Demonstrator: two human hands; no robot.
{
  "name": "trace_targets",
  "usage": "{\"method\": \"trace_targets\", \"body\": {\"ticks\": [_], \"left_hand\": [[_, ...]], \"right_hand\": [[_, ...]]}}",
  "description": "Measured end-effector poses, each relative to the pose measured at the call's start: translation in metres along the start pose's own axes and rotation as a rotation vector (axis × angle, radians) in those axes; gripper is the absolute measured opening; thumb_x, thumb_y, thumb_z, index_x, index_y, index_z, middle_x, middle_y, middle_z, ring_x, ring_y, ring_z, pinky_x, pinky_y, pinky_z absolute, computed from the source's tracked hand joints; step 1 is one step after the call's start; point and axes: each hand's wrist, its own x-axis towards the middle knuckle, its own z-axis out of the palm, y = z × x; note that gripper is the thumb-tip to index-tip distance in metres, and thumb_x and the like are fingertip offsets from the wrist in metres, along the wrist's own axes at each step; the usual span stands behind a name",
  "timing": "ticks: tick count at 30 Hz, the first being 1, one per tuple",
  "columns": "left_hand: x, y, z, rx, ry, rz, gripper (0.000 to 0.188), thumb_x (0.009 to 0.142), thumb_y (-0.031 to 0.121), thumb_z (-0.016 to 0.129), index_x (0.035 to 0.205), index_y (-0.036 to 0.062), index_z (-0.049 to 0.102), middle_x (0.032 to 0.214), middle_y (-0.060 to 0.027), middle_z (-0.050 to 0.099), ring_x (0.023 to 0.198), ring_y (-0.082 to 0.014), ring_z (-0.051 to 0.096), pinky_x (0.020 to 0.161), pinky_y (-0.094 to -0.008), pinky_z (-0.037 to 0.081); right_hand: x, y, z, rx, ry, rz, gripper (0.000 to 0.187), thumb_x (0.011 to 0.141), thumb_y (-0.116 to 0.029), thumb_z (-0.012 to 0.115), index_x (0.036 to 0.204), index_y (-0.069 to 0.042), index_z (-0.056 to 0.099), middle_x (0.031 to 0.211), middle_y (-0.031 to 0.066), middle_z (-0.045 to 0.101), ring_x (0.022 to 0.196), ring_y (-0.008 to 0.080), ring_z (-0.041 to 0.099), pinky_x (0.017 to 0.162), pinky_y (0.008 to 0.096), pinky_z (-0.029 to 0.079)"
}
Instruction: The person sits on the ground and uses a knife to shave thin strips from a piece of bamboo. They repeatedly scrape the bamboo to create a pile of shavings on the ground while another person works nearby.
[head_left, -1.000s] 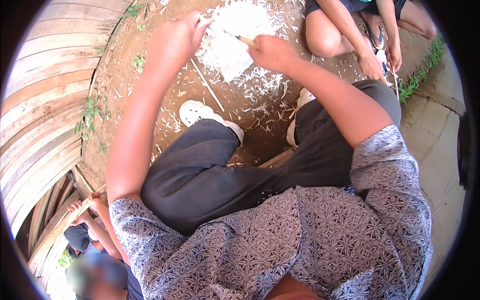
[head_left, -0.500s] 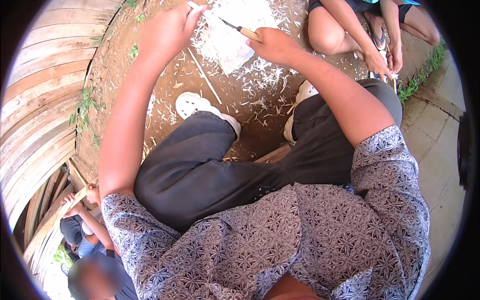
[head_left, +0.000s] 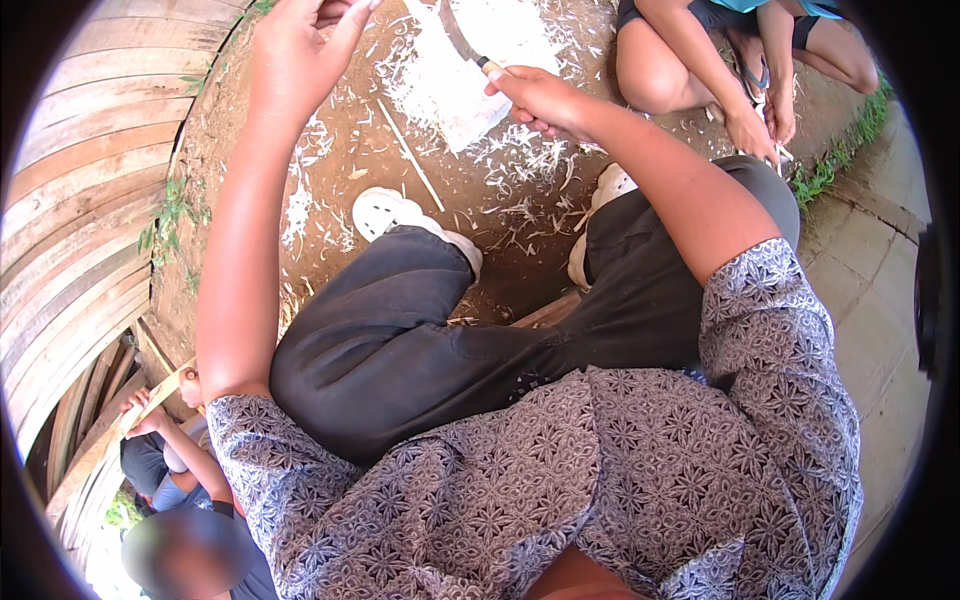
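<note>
My right hand is wrapped round the light wooden handle of a knife. Its dark, curved blade points up and to the left, above a pale sheet strewn with white shavings. At the upper edge, my left hand is closed in a pinch with the thumb against the fingers. Only a white bit shows at its fingertips; the rest lies beyond the picture's edge.
A thin pale stick lies on the brown soil among scattered shavings. My white clogs stand near it. One person's hands work at the upper right; another person's hand grips a wooden piece at the lower left. Boards line the left.
My left hand has moved up and left, carrying the white strip mostly out of the picture. The knife has turned upward and its curved blade shows more fully.
</note>
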Motion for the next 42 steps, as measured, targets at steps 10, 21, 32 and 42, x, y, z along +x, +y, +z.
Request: {"method": "trace_targets", "body": {"ticks": [10, 21, 32, 42], "left_hand": [[0.001, 0.002, -0.002, 0.047, -0.084, 0.243, 0.014, 0.094, 0.016, 0.073, 0.100, 0.0037, 0.073, 0.088, -0.0097, 0.072, 0.080, -0.0210, 0.071, 0.071, -0.0322, 0.055], [-0.003, 0.007, -0.016, 0.209, -0.087, 0.092, 0.013, 0.088, 0.012, 0.075, 0.086, 0.0006, 0.068, 0.080, -0.0153, 0.067, 0.076, -0.0319, 0.067, 0.068, -0.0380, 0.052], [-0.001, 0.008, -0.011, 0.188, -0.062, 0.192, 0.013, 0.087, 0.011, 0.074, 0.082, 0.0007, 0.067, 0.077, -0.0171, 0.063, 0.072, -0.0345, 0.062, 0.066, -0.0407, 0.050], [0.001, 0.012, 0.001, 0.157, -0.094, 0.248, 0.013, 0.086, 0.010, 0.072, 0.083, 0.0008, 0.063, 0.081, -0.0179, 0.063, 0.078, -0.0374, 0.063, 0.069, -0.0431, 0.050]], "right_hand": [[-0.005, 0.002, -0.002, 0.118, -0.092, 0.067, 0.045, 0.108, -0.052, 0.039, 0.126, -0.014, 0.055, 0.066, -0.0065, 0.040, 0.051, 0.0059, 0.035, 0.047, 0.0248, 0.031], [-0.034, -0.051, 0.036, -0.234, 0.573, -0.679, 0.040, 0.102, -0.032, 0.055, 0.131, -0.004, 0.056, 0.086, 0.0192, 0.069, 0.076, 0.0336, 0.068, 0.072, 0.0447, 0.053], [-0.056, -0.080, 0.032, -0.276, 0.667, -0.689, 0.034, 0.105, -0.033, 0.051, 0.107, -0.002, 0.064, 0.083, 0.0271, 0.068, 0.076, 0.0427, 0.070, 0.073, 0.0520, 0.054], [-0.002, -0.005, 0.003, -0.175, 0.185, -0.064, 0.042, 0.106, -0.040, 0.052, 0.137, -0.011, 0.058, 0.076, 0.0051, 0.061, 0.065, 0.0130, 0.060, 0.059, 0.0325, 0.050]]}}
